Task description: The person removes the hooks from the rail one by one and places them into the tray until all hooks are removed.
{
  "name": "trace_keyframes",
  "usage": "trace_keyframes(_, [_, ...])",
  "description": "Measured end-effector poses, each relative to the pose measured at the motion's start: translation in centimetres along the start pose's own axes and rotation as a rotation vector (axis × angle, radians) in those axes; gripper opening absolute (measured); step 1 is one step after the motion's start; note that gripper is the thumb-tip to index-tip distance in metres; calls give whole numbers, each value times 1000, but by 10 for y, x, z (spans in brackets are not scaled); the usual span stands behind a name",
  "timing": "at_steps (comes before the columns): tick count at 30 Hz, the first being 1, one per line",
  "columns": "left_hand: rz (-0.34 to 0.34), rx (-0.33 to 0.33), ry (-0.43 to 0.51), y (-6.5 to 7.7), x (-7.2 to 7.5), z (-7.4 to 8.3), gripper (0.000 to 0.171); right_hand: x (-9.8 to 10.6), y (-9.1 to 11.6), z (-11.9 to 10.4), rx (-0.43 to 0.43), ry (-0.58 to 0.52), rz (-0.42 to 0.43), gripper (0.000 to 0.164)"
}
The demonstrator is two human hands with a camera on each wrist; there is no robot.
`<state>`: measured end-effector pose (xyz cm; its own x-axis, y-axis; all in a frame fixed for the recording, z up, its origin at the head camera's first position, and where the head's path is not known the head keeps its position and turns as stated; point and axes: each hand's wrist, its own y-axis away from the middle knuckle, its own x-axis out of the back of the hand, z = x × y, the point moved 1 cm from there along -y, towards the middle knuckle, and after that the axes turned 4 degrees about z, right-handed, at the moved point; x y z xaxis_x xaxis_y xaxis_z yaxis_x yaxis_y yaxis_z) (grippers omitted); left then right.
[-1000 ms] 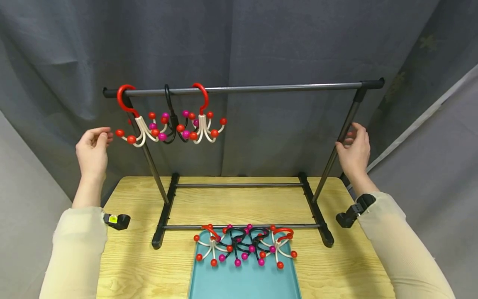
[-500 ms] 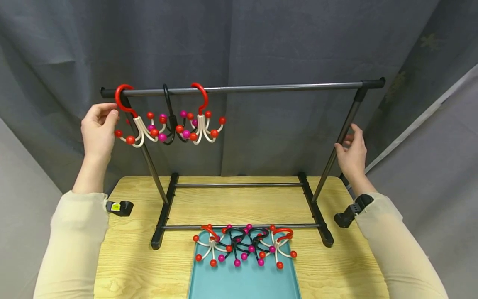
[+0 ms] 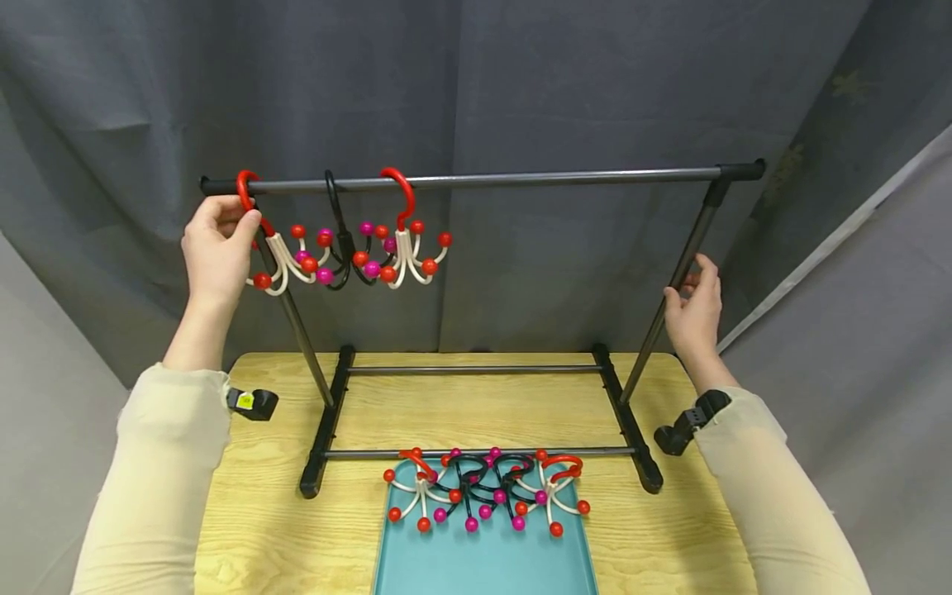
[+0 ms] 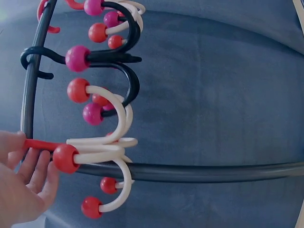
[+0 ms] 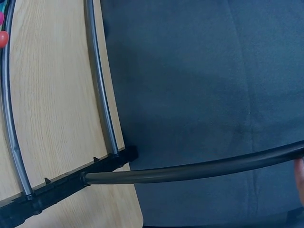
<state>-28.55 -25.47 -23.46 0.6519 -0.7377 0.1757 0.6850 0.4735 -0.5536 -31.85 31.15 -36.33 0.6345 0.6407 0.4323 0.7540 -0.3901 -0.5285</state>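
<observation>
Since a second ago, left hand (image 3: 217, 248) has risen to the red hook (image 3: 248, 194) on the rail (image 3: 521, 175), fingers pinching it. Right hand (image 3: 692, 307) rests on the rack's post (image 3: 680, 268), fingers loosely curled round it.

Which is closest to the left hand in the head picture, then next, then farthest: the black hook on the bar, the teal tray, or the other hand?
From the left hand, which grips the leftmost red hook:
1. Black hook, hanging on the top bar just to its right.
2. Teal tray, down on the table, front middle.
3. Right hand, across at the rack's right post.
</observation>
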Motion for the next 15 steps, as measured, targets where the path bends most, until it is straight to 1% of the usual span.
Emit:
trace_keyframes(5, [-13, -7, 4, 0, -7, 4, 20, -2, 1, -1, 7, 14, -1, 57])
trace_keyframes(6, [-14, -9, 16, 1, -8, 5, 20, -2, 1, -1, 8, 16, -1, 57])
trace_keyframes(11, [17, -35, 64, 0, -12, 12, 19, -4, 1, -1, 15, 27, -2, 56])
trace_keyframes(15, [33, -51, 102, 0, -12, 18, 17, -4, 0, -2, 5, 35, 4, 57])
